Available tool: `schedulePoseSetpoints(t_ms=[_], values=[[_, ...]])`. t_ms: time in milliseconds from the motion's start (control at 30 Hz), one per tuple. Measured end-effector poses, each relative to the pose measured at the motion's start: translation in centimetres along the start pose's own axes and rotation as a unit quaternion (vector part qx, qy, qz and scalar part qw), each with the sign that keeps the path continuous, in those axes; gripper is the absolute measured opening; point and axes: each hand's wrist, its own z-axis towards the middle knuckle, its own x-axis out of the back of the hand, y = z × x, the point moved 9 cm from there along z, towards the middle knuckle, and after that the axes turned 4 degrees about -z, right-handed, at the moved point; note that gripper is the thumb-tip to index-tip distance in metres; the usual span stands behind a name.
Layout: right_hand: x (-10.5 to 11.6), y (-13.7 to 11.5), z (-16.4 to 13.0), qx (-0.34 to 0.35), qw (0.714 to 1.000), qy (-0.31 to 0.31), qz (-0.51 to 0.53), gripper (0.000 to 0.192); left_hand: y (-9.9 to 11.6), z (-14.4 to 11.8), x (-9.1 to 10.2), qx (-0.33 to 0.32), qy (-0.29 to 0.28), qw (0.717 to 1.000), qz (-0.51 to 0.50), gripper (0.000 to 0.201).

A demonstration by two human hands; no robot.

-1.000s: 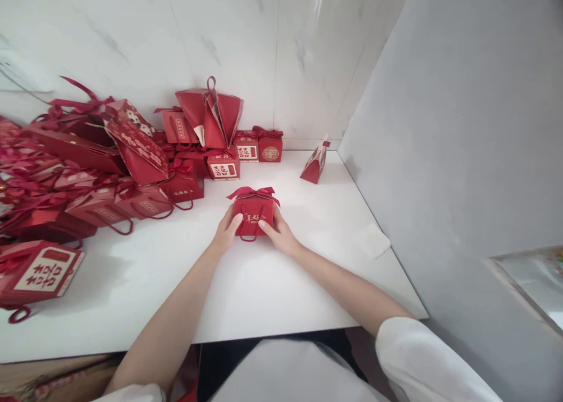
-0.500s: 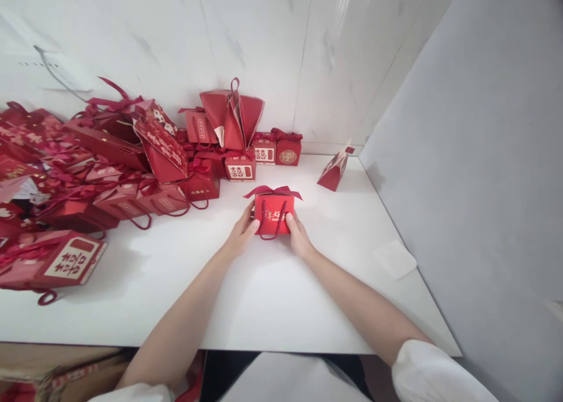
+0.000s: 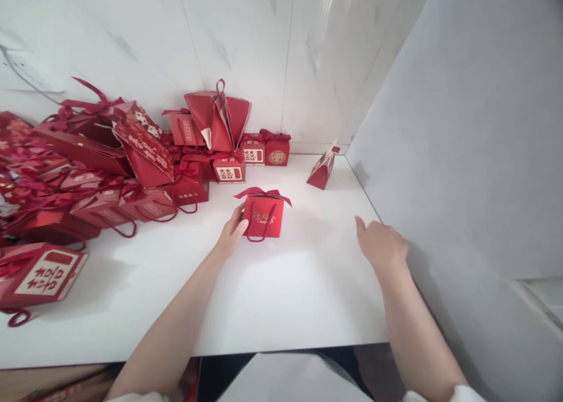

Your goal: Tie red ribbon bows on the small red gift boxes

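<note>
A small bright red gift box (image 3: pixel 269 219) with a ribbon bow on top, a cord handle and gold lettering stands on the white table (image 3: pixel 290 302). My left hand (image 3: pixel 232 230) grips its left side, thumb at the front edge and fingers behind. Apart from the box, my right hand (image 3: pixel 382 245) is over the table's right edge beside the grey panel. Its thumb sticks out away from the palm; the other fingers are mostly turned out of sight, and nothing shows in it.
Many red gift boxes (image 3: pixel 147 202) are heaped at the left, and a taller folded red box (image 3: pixel 220 117) sits on others by the marbled wall. One triangular red box (image 3: pixel 322 170) stands alone at the back right. A grey panel (image 3: pixel 461 155) borders the right side.
My right hand has let go of the gift box and moved right to the table's edge. The white sheet there is now out of sight. My left hand stays on the box; the view has shifted right.
</note>
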Motion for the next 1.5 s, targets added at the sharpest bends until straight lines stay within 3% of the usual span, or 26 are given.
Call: schedulePoseSetpoints(t_ms=[67, 133, 267, 333, 600, 733, 900, 1033, 1267, 1500], values=[[-1.6, 3.1, -0.8, -0.031, 0.999, -0.006, -0.034, 0.061, 0.1, 0.1, 0.0, -0.007, -0.003, 1.000, 0.009, 0.068], [-3.9, 3.8, -2.0, 0.010, 0.998, -0.007, -0.054, 0.063, 0.2, 0.1, 0.0, -0.013, -0.008, 1.000, 0.017, 0.068], [-5.2, 2.9, -4.7, 0.151, 0.979, 0.128, -0.057, 0.067, 0.3, 0.2, 0.0, -0.019, -0.012, 0.999, 0.026, 0.068], [-5.5, 3.5, -5.5, 0.197, 0.966, 0.168, -0.029, 0.067, 0.4, 0.3, 0.0, -0.024, -0.012, 0.999, 0.028, 0.068], [-6.9, 8.0, -3.6, 0.264, 0.947, 0.160, 0.086, 0.054, 0.4, 0.3, -0.1, -0.021, -0.010, 0.999, 0.028, 0.067], [-6.7, 7.2, -3.2, 0.249, 0.949, 0.177, 0.083, 0.053, 0.5, 0.3, -0.3, -0.007, -0.019, 1.000, 0.021, 0.067], [-9.0, 5.1, -3.1, 0.236, 0.966, 0.078, 0.077, 0.070, 0.5, 0.2, -0.2, 0.001, -0.022, 1.000, 0.022, 0.068], [-10.5, 5.2, -1.9, 0.193, 0.979, 0.043, 0.054, 0.077, 0.6, 0.2, -0.2, 0.003, -0.018, 1.000, 0.019, 0.070], [-10.1, 4.6, -1.0, 0.114, 0.990, 0.025, 0.082, 0.079, 0.7, 0.2, -0.2, -0.007, -0.012, 1.000, 0.028, 0.070], [-9.6, 4.5, -1.3, 0.098, 0.991, 0.060, 0.075, 0.084, 0.5, 0.2, -0.2, -0.006, -0.025, 0.999, 0.026, 0.066]])
